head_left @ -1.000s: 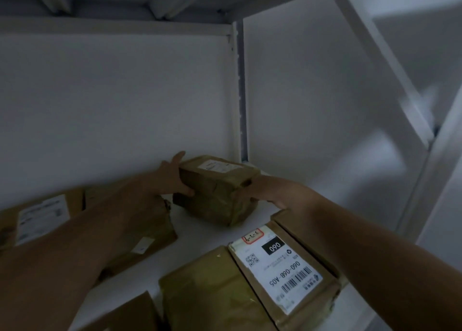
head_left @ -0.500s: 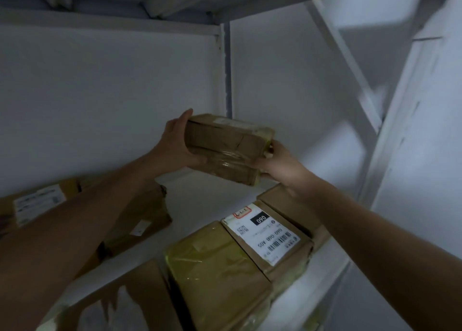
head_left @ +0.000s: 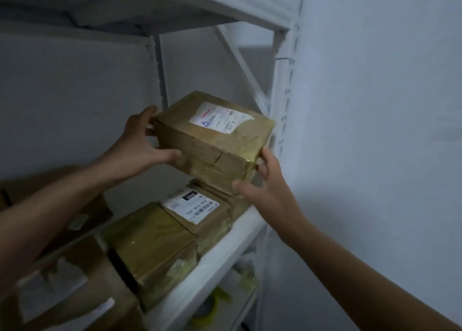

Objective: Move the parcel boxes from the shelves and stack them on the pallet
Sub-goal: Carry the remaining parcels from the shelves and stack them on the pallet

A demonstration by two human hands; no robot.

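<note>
Parcel box (head_left: 212, 143), taped cardboard, looks stiff and fairly light, its glossy tape perhaps slippery; opposite ends suit best. Left hand (head_left: 142, 143) grips its left end, right hand (head_left: 268, 180) its near right corner, held above the shelf (head_left: 225, 250). It has come nearer than half a second ago, its label now plain.
</note>
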